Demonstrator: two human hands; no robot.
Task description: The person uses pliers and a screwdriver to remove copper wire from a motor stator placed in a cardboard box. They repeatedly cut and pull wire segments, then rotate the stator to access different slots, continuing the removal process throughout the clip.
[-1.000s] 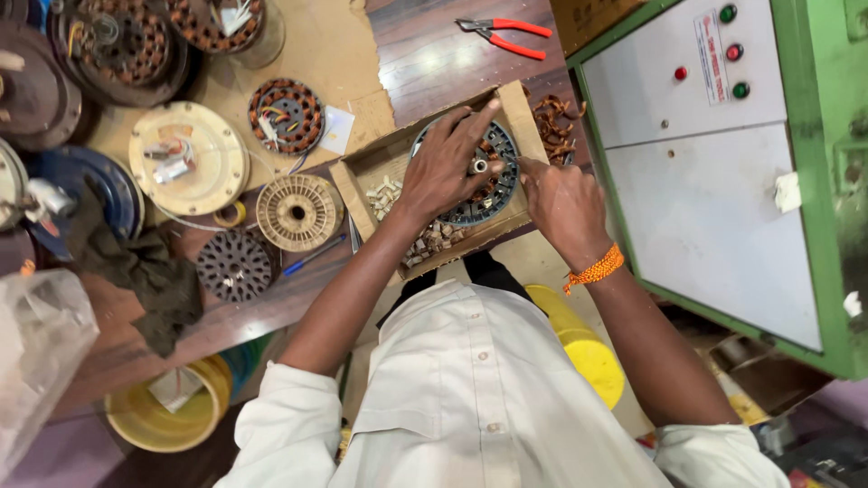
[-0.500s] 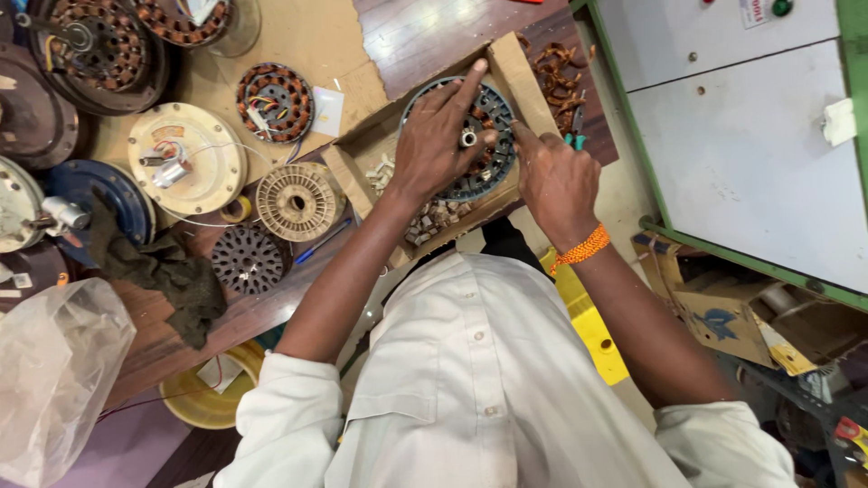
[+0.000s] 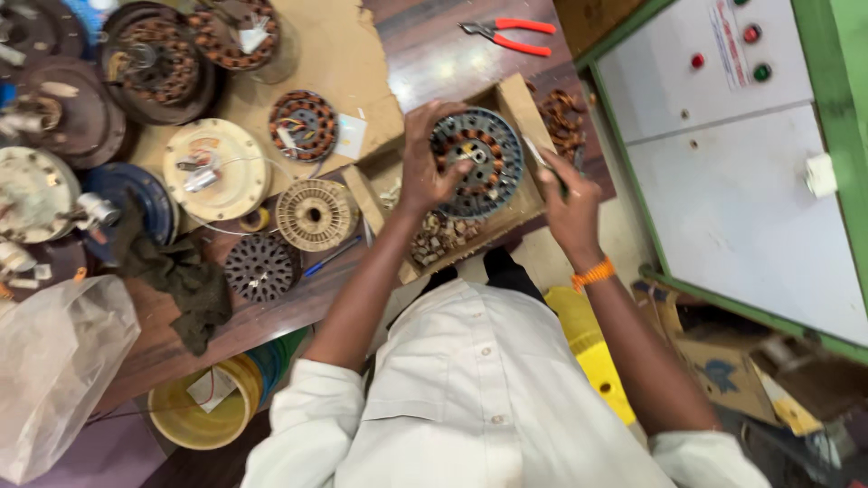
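A round dark motor stator (image 3: 484, 163) with copper windings is tilted up inside a shallow wooden tray (image 3: 515, 104). My left hand (image 3: 425, 163) grips the stator's left rim. My right hand (image 3: 570, 203) is at the tray's right edge, closed around a thin metal tool (image 3: 541, 158) whose tip points at the stator's right side. Small loose brown pieces (image 3: 443, 237) lie in the tray's near part.
Several stators and fan motor parts cover the bench at left, among them a cream one (image 3: 314, 213) and a dark one (image 3: 259, 267). Red-handled pliers (image 3: 508, 34) lie at the back. A grey control cabinet (image 3: 732, 154) stands right. A yellow tub (image 3: 203, 407) sits below.
My left hand has shifted from lying flat on the stator to gripping its left rim and tilting it up. My right hand has pulled back to the right with the thin tool.
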